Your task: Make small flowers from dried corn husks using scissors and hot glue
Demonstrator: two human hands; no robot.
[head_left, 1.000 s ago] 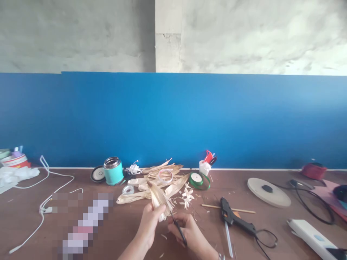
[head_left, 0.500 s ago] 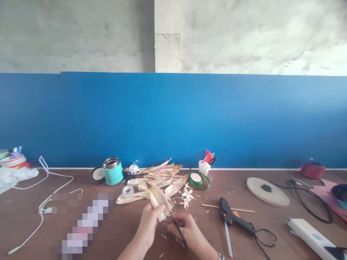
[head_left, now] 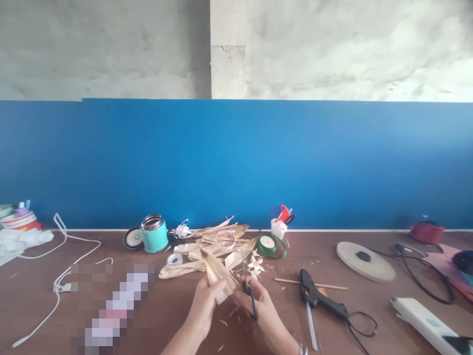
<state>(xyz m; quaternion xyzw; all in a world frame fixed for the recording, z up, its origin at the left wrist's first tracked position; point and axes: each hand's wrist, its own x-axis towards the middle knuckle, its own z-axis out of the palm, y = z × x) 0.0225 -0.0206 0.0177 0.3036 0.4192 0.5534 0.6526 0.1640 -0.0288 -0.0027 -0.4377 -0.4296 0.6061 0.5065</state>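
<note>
A dry, straw-coloured corn husk [head_left: 218, 270] is pinched in my left hand [head_left: 202, 305], its frayed lower edge turned toward the right. Black-handled scissors [head_left: 250, 295] are gripped in my right hand [head_left: 260, 311], with the blades pointing up and away, just right of the husk. Small cut scraps lie on the table below both hands. Beyond them spreads a pile of more corn husks [head_left: 201, 246], with a clear tape roll [head_left: 225, 240] on top. Pale petal-like husk pieces [head_left: 254, 266] rest behind the scissors.
A green ribbon spool [head_left: 266, 243] and a white cup of tools [head_left: 278, 229] stand behind. At right lie a black glue gun [head_left: 321, 298], a wooden stick [head_left: 332, 287] and a round disc [head_left: 364, 262]. A turquoise jar [head_left: 153, 236] and white cable [head_left: 56, 286] are left.
My right hand and the scissors have shifted up and slightly right, the blades coming away from the husk's edge. The husk has tilted a little; a few more scraps show below.
</note>
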